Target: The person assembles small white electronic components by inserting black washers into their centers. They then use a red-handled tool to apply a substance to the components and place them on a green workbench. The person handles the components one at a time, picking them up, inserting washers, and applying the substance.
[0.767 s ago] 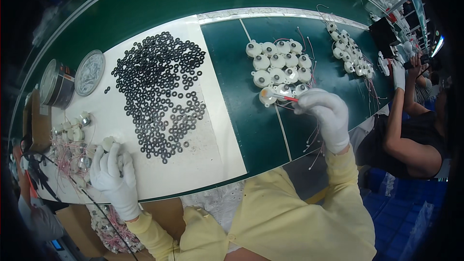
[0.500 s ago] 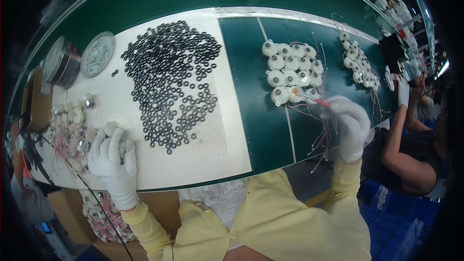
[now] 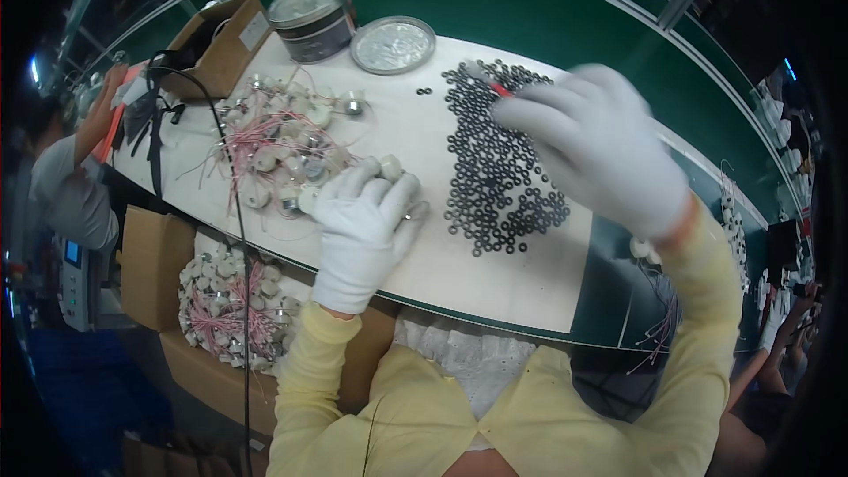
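My left hand (image 3: pixel 364 225), in a white glove, is curled round a small white motor (image 3: pixel 389 167); part of it shows past the fingertips, the rest is hidden. Close by on its left lies a heap of white motors with pink wires (image 3: pixel 274 146). Raised over the right part of the table, my gloved right hand (image 3: pixel 601 137) pinches a slim red-handled tool (image 3: pixel 500 88). Its pale, blurred tip hangs above many small black rings (image 3: pixel 490 177) spread on the white sheet.
At the back stand an open can (image 3: pixel 311 22), its round lid (image 3: pixel 393 45) and a cardboard box (image 3: pixel 221 49). A carton of motors (image 3: pixel 234 309) sits below the table's front edge. A black cable (image 3: pixel 231 177) hangs on the left. People work at both sides.
The view has swung left. My right hand has moved left with the red-handled tool, from the rows of white motors on the green surface to above the black rings. My left hand keeps its grip.
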